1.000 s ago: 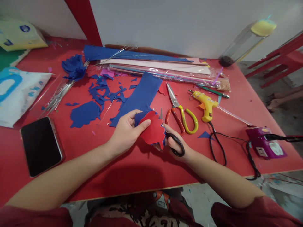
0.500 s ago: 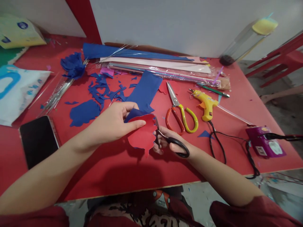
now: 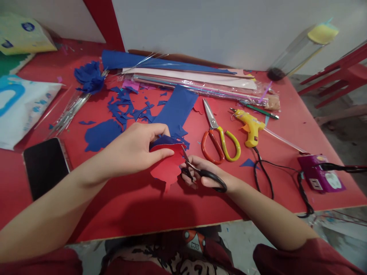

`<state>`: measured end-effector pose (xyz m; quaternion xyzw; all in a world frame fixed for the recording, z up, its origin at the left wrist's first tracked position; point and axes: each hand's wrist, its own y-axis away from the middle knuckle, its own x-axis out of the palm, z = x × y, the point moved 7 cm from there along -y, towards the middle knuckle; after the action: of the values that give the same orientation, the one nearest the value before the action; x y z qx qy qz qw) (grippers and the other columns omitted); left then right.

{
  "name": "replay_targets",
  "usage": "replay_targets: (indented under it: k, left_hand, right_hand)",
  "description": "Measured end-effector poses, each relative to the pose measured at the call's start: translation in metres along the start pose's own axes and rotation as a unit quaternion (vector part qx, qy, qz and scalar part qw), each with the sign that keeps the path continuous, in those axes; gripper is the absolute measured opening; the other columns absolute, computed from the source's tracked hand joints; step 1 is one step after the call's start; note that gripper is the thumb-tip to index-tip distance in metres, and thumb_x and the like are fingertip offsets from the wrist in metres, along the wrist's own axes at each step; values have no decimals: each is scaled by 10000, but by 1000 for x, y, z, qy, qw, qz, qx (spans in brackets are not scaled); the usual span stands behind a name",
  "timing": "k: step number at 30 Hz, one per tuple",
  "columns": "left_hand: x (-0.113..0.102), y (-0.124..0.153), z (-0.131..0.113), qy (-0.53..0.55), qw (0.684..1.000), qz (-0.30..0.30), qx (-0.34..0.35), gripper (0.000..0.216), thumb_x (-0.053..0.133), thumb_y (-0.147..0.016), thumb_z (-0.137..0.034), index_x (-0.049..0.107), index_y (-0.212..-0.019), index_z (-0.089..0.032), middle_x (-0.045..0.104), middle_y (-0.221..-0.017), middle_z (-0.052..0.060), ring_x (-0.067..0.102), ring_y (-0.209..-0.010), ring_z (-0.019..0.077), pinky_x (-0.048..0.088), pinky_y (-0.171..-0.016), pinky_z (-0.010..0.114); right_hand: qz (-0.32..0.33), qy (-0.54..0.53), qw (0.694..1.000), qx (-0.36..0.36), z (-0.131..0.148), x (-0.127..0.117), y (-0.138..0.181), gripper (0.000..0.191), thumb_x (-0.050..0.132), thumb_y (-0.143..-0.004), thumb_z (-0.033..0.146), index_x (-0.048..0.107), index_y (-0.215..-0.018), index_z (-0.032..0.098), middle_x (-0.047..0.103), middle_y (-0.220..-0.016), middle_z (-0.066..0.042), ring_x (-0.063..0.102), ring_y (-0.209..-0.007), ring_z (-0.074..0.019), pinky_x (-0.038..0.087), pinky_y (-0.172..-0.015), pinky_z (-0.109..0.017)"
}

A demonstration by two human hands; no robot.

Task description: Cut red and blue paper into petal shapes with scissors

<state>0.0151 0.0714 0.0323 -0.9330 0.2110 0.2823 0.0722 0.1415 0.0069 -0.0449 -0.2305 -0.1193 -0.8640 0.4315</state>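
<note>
Pinched between the thumb and fingers of my left hand (image 3: 143,147) is a red petal-shaped template (image 3: 168,168) with a scalloped edge, laid over a blue sheet (image 3: 163,140). My right hand (image 3: 200,173) grips black-handled scissors (image 3: 210,177), their blades at the right edge of the red and blue pieces. Some fingers of my right hand are hidden behind the scissors. On the table left of my hands lies a cut blue petal (image 3: 102,133). Beyond them is a blue strip (image 3: 176,107), and blue scraps (image 3: 122,107) are scattered beside it.
Right of my hands lie large scissors (image 3: 215,130) with red and yellow handles, a yellow glue gun (image 3: 249,126) and a purple power socket (image 3: 321,173) with black cords. A phone (image 3: 46,166), a blue flower (image 3: 89,77) and wires (image 3: 67,116) are on the left of the red table (image 3: 137,214).
The template and blue sheet have tilted and shifted slightly left and down. The scissors have moved a little left with my right hand, their blades now higher on the right edge.
</note>
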Motion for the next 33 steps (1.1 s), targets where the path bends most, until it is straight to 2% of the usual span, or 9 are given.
replay_targets:
  k: [4, 6, 16, 22, 28, 33]
  left_hand:
    - [7, 1, -6, -77, 994, 70, 21, 173, 614, -708, -262, 501, -608, -176, 387, -500, -73, 329, -489, 83, 259, -513, 226]
    - [8, 1, -8, -105, 991, 83, 32, 161, 578, -728, -257, 487, -623, -175, 379, -504, -75, 332, -491, 85, 268, -517, 227]
    - [7, 1, -6, -117, 989, 73, 51, 176, 568, -728, -265, 460, -620, -177, 452, -568, -58, 396, -514, 82, 281, -513, 220]
    - [7, 0, -7, -114, 990, 65, 46, 179, 581, -705, -242, 453, -599, -178, 428, -539, -64, 372, -490, 77, 268, -493, 217]
    - [3, 0, -6, -108, 992, 56, 37, 183, 590, -712, -261, 466, -606, -175, 408, -525, -70, 348, -487, 71, 266, -484, 209]
    - [5, 1, -3, -93, 994, 60, 23, 196, 585, -729, -290, 458, -630, -179, 370, -528, -78, 322, -482, 67, 260, -466, 203]
  right_hand:
    - [4, -5, 1000, 6, -3, 0, 1, 395, 645, -779, 432, 425, -946, 149, 462, -712, 27, 397, -605, -67, 287, -549, -216]
    - [3, -7, 1000, 11, -4, -1, 1, 398, 650, -776, 427, 427, -949, 147, 466, -717, 26, 399, -607, -66, 285, -548, -216]
    - [-4, -7, 1000, 17, -6, -2, 2, 385, 662, -773, 397, 444, -962, 141, 476, -738, 19, 416, -622, -59, 287, -550, -207]
    - [-27, 8, 999, 27, -10, -6, 4, 407, 684, -744, 413, 467, -964, 148, 473, -766, 16, 428, -654, -60, 314, -591, -213]
    - [-41, 10, 999, 32, -11, -7, 3, 440, 702, -715, 440, 467, -943, 147, 476, -745, 19, 415, -622, -59, 303, -559, -210]
    - [-31, 0, 1000, 8, -6, -5, 3, 411, 679, -750, 428, 452, -958, 156, 466, -719, 32, 399, -593, -54, 295, -537, -201]
